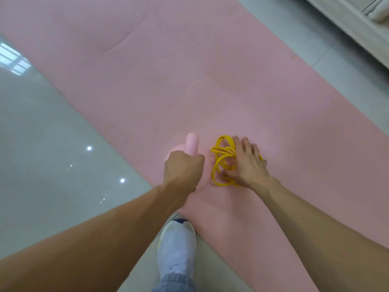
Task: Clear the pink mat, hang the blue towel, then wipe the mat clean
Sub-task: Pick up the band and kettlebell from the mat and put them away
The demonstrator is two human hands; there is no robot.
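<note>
The pink mat (189, 70) runs diagonally across the floor. Near its lower left edge stands a pink kettlebell (192, 145); my left hand (182, 170) grips its handle, and the body is mostly hidden under the fist. Just to the right lies a tangled yellow cord (220, 157) on the mat. My right hand (246, 163) lies on top of the cord, fingers spread toward it and the thumb tucked low by the loops; whether the fingers have closed round the cord does not show. No blue towel is in view.
Glossy grey floor tiles (52, 154) lie left of the mat. My foot in a white shoe (176, 245) stands at the mat's near edge. A pale piece of furniture (357, 24) fills the top right corner.
</note>
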